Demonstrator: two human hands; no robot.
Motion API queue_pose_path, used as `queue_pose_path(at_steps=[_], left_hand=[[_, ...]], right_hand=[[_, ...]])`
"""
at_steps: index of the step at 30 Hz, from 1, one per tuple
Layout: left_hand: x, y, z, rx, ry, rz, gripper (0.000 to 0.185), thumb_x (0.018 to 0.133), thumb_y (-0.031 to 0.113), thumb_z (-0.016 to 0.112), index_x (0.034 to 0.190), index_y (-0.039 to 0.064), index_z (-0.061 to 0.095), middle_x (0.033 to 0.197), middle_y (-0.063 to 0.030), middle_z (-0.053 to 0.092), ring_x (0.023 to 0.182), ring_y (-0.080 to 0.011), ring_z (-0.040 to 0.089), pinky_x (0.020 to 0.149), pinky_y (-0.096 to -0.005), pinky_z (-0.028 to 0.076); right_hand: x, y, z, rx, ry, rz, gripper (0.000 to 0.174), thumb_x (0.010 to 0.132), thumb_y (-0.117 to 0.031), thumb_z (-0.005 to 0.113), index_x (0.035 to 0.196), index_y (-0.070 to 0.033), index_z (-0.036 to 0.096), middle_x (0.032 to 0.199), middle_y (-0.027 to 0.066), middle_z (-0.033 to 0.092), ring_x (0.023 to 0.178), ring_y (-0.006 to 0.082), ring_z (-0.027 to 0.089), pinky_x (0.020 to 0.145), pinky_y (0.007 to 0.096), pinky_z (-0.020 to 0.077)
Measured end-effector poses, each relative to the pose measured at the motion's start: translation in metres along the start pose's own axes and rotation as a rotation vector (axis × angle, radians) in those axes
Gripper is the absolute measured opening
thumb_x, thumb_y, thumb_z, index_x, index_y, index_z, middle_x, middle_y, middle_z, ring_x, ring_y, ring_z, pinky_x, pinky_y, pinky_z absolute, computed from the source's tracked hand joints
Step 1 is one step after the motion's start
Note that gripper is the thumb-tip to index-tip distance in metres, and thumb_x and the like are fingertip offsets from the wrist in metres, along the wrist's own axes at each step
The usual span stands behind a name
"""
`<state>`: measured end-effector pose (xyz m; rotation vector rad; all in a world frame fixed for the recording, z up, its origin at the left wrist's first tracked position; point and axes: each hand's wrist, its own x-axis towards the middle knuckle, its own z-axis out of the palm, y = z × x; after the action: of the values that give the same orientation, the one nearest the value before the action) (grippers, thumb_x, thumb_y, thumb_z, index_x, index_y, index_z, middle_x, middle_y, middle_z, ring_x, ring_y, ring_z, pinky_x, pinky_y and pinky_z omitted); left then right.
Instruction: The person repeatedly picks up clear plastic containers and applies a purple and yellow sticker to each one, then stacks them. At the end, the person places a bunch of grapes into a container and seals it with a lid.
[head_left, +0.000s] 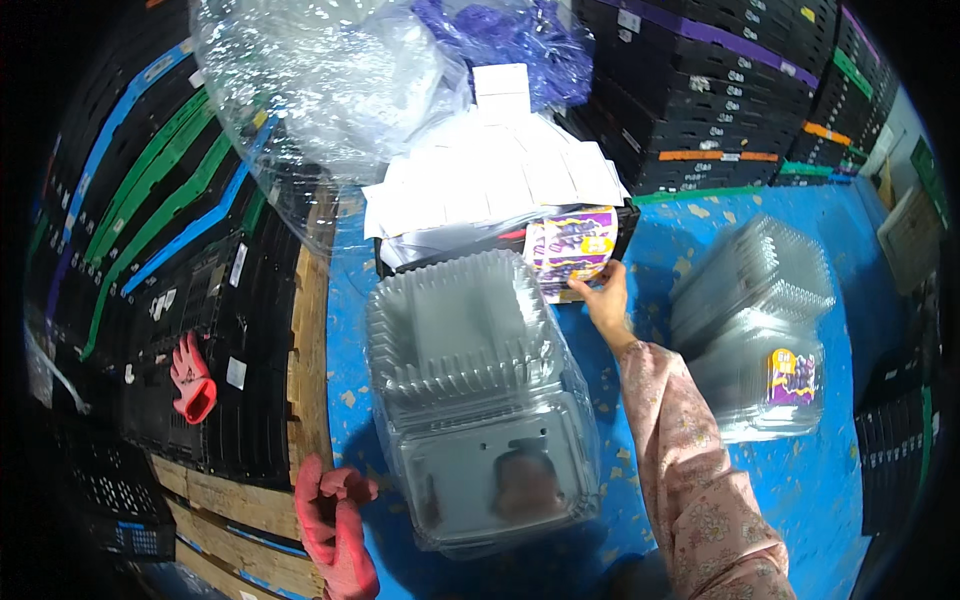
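My bare right hand (606, 300) pinches the lower right edge of a sheet of purple and yellow fruit labels (571, 247), which lies at the front of a black crate (628, 225) heaped with white label strips (495, 165). Below the crate is a stack of clear plastic clamshell containers (480, 420), lids raised, in a clear film bag. My left hand (337, 517), in a pink glove, is at the lower left with curled fingers apart and nothing visible in it. At right, more nested clamshells (750, 337) stand, one with a label stuck on its lid (792, 376).
Stacked black crates rise at left (247, 405) and upper right (720, 97). A wooden pallet (240, 517) borders the blue surface (615, 465). Another pink glove (193, 379) rests on the left crates. Clear plastic film (337, 82) and purple film (525, 45) lie at the top.
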<state>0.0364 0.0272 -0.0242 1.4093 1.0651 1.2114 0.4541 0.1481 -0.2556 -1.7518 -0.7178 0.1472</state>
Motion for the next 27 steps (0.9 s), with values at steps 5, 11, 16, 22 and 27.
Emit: queue_pose_path(at_steps=[5, 11, 16, 22, 27], left_hand=[[-0.002, 0.000, 0.004, 0.008, -0.022, -0.027, 0.046, 0.095, 0.008, 0.041, 0.140, 0.003, 0.031, 0.105, -0.0071, 0.056, 0.088, -0.0176, 0.054, 0.083, -0.0333, 0.044], [-0.007, 0.000, 0.004, 0.035, -0.106, -0.022, 0.045, 0.096, 0.007, 0.041, 0.140, 0.004, 0.031, 0.105, -0.0076, 0.056, 0.086, -0.0175, 0.054, 0.084, -0.0340, 0.043], [-0.012, 0.013, 0.012, 0.084, -0.151, -0.005, 0.044, 0.095, 0.004, 0.040, 0.138, 0.002, 0.032, 0.099, -0.0082, 0.058, 0.085, -0.0162, 0.054, 0.082, -0.0309, 0.044], [-0.022, 0.024, 0.013, 0.193, -0.288, 0.195, 0.050, 0.089, -0.008, 0.042, 0.138, 0.001, 0.034, 0.100, -0.0098, 0.060, 0.087, -0.0150, 0.056, 0.082, -0.0284, 0.045], [-0.030, 0.034, 0.022, 0.119, -0.222, 0.216, 0.070, 0.084, -0.010, 0.054, 0.145, 0.002, 0.022, 0.126, -0.0162, 0.050, 0.110, -0.0226, 0.054, 0.097, -0.0354, 0.041]], right_hand=[[-0.007, -0.041, -0.001, -0.182, -0.028, 0.128, 0.049, 0.059, -0.025, 0.087, 0.087, -0.004, 0.053, 0.074, 0.0119, 0.064, 0.067, 0.0303, 0.064, 0.063, 0.0405, 0.0493], [-0.002, -0.026, -0.041, -0.036, 0.053, 0.098, 0.028, 0.068, -0.018, 0.081, 0.076, -0.003, 0.059, 0.069, 0.0062, 0.063, 0.062, 0.0200, 0.061, 0.059, 0.0337, 0.0481], [0.005, -0.051, -0.069, 0.113, 0.002, 0.106, 0.016, 0.077, -0.010, 0.073, 0.075, 0.000, 0.060, 0.062, -0.0014, 0.056, 0.057, 0.0051, 0.046, 0.054, 0.0246, 0.0419], [0.028, -0.111, -0.099, 0.530, -0.015, 0.058, 0.009, 0.088, -0.009, 0.063, 0.083, -0.002, 0.060, 0.070, -0.0011, 0.060, 0.060, 0.0037, 0.050, 0.055, 0.0203, 0.0403], [-0.030, -0.236, -0.129, 0.840, -0.353, 0.027, 0.008, 0.089, -0.008, 0.063, 0.089, -0.002, 0.058, 0.075, -0.0009, 0.063, 0.065, 0.0025, 0.054, 0.060, 0.0172, 0.0417]])
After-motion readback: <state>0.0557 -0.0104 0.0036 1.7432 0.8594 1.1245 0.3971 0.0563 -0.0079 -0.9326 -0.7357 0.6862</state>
